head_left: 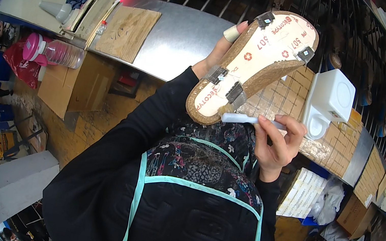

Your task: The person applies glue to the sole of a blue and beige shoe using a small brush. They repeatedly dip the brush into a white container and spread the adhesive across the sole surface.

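Head view had the left hand [215, 54] in a tight grip on a cork sandal sole [255, 59], held up over the desk [181, 41], while the right hand [279, 141] clenched a small glue brush [244, 120] touching its heel end.

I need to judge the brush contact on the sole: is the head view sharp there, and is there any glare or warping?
Head view: the sole and brush in the right hand are sharp and evenly lit; mild glare on the steel bench; fisheye bending and black corners at the rim; left hand is mostly hidden behind the sole.
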{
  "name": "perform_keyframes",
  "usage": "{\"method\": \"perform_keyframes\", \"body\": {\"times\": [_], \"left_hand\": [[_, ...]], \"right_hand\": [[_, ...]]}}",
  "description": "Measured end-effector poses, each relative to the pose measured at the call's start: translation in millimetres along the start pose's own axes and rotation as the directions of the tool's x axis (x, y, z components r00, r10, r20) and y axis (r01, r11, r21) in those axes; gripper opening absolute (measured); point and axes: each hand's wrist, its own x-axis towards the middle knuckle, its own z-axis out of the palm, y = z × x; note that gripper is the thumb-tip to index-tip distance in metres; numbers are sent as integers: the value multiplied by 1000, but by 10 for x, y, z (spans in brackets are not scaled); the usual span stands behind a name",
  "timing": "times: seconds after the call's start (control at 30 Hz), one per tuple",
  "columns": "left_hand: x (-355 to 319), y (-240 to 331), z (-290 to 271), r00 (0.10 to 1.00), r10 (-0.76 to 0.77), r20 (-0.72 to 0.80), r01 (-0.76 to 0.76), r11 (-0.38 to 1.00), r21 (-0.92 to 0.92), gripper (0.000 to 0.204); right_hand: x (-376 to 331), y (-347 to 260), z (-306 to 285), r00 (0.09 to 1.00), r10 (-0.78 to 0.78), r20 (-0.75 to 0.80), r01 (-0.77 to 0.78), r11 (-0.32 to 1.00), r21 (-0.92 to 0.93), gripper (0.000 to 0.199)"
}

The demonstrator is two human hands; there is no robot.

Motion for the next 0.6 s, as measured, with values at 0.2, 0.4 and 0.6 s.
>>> {"method": "perform_keyframes", "body": {"times": [0.2, 0.4, 0.6], "left_hand": [[-42, 63, 164, 987, 114, -113, -73, 946, 316, 84], [-77, 249, 292, 960, 227, -162, -126, 871, 475, 81], [-148, 158, 357, 987, 148, -66, -106, 897, 428, 87]], "right_hand": [[-46, -70, -22, 999, 4, -45, -9, 993, -120, 34], [37, -224, -19, 1000, 6, 27, -3, 996, -87, 31], [508, 79, 74, 985, 90, -146, -121, 968, -220, 25]]}}
